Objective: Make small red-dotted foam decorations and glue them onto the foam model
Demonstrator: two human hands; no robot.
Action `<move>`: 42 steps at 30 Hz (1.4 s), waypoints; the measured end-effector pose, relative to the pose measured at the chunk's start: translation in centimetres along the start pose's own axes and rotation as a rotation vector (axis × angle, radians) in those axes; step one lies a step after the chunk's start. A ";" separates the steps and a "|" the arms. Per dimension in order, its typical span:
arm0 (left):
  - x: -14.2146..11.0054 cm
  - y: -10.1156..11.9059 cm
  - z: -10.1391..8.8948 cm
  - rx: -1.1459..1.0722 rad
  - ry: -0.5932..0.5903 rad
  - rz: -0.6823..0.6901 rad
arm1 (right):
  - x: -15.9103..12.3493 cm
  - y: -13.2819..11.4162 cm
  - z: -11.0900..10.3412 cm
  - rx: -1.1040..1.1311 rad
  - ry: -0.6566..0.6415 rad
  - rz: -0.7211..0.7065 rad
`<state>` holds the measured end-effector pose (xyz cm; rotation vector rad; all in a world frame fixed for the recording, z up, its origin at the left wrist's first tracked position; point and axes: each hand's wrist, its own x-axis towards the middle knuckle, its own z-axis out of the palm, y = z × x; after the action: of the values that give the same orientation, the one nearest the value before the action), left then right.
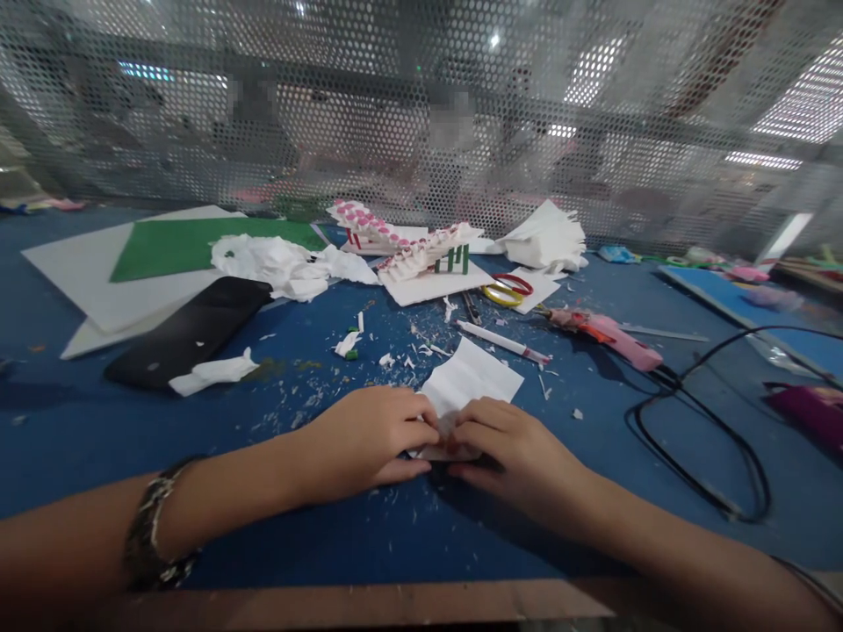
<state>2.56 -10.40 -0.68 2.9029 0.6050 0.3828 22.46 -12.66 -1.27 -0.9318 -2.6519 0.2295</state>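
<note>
A small sheet of white paper (475,373) lies at the middle of the blue table, its near edge curled up between my hands. My left hand (372,434) pinches that near edge from the left, fingers over it and thumb below. From the right, my right hand (517,448) grips the same edge in the same way. Just beyond the sheet lies a white pen (501,341) with a reddish end. Farther back stands a white paper model (421,246) with pink dots and green and red posts on a white base.
A black phone-like slab (190,333) and crumpled tissue (277,268) lie left, near green sheet (198,246). Red-and-yellow-handled scissors (506,290) sit behind the pen. To the right are a pink glue gun (612,338) and its black cable (698,474). Perforated metal screen (395,114) stands behind.
</note>
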 end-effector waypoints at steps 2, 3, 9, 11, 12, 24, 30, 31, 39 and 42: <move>0.0 0.3 0.1 0.101 0.024 0.036 | 0.1 -0.1 0.2 -0.071 0.035 -0.024; -0.1 0.5 0.2 0.154 0.035 0.053 | 0.1 -0.2 0.3 -0.105 0.047 -0.029; -0.2 1.0 0.4 0.296 0.055 0.084 | 0.5 -0.9 0.4 -0.197 0.027 -0.010; -0.2 0.7 0.3 0.299 0.055 0.084 | 0.7 -1.1 0.3 -0.236 0.035 -0.029; -0.1 0.6 0.3 0.296 0.053 0.081 | 0.7 -1.3 0.3 -0.251 0.039 -0.035; 2.2 -0.1 -3.5 0.377 0.297 0.058 | 2.0 0.0 -3.0 -0.440 0.244 -0.127; 1.3 0.5 -2.3 0.652 0.263 0.425 | 1.1 1.2 -3.7 -0.547 0.167 -0.398; 1.1 0.7 -1.6 0.636 0.218 0.425 | 0.8 1.3 -3.4 -0.549 0.128 -0.411; 1.2 0.7 0.5 0.277 0.074 0.078 | -0.9 1.6 -1.5 -0.386 -0.056 -0.219; 1.2 0.6 0.2 0.141 0.037 0.013 | -1.0 1.5 -1.4 -0.344 -0.034 -0.167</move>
<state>3.93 -10.44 -0.49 3.0408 0.6440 0.4131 24.51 -12.06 -0.57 -0.7991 -2.8350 -0.2605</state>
